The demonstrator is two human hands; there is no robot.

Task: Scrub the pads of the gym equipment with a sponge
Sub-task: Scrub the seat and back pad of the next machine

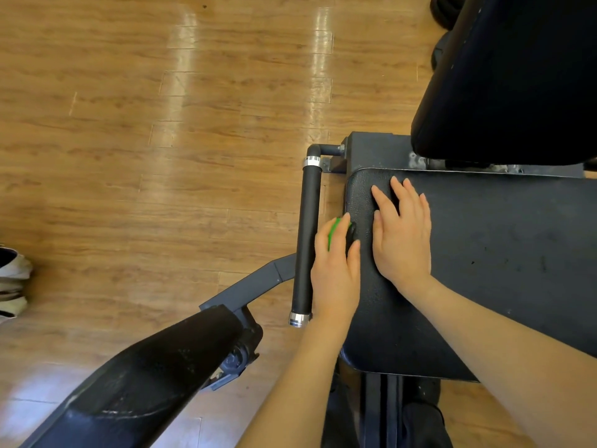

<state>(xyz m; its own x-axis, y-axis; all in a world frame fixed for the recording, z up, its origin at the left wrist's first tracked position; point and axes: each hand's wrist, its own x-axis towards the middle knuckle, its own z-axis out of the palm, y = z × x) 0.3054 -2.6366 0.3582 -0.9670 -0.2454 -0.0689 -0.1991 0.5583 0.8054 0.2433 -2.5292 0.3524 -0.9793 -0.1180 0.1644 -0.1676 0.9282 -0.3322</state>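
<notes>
While your left hand (336, 270) curls around the green sponge (334, 232), fingers closed on it, you press it against the left edge of the black seat pad (500, 270), just beside the black handle bar (305, 240) that runs from 12 to 6 o'clock along that edge. Your right hand (402, 234) lies flat on the same pad at 3 o'clock of the sponge, fingers spread and holding nothing, close beside the left hand without touching it. No container shows anywhere in view. You have one sponge and three black pads: the seat pad under both hands, a back pad (517, 76) rising at 1 o'clock of it, and a long pad (139, 383) at 7 o'clock, well apart, on a grey arm of the frame. One handle bar has a silver ring at each end, two in all. The wooden floor (161, 124) fills the left side.
</notes>
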